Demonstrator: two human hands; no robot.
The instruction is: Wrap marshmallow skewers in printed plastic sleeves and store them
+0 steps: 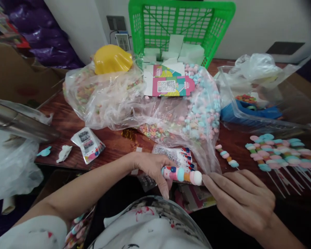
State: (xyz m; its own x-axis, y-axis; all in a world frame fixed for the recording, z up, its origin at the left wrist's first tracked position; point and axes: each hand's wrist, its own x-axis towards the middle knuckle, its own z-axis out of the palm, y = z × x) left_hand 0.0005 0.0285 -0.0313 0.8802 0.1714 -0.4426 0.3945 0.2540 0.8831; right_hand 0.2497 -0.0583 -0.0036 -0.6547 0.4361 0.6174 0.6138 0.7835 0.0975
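Note:
A marshmallow skewer (188, 176) in pink, white, blue and orange lies level in front of my body, its left part inside a small printed plastic bag (168, 172). My left hand (155, 169) grips that bag, thumb below and fingers behind it. At the skewer's right end, the closed fingers of my right hand (239, 199) meet the last white marshmallow; any stick there is hidden by them. Just behind my left hand is a fanned stack of printed bags (175, 157). Another short marshmallow skewer (226, 155) rests on the table beyond my right hand.
Several marshmallow skewers (285, 152) are piled at the right. Large clear bags of candy (199, 103) fill the middle, a printed card (168, 84) on top. Behind stands a green basket (181, 20); a clear bin (261, 117) is right, a steel flask (18, 121) left.

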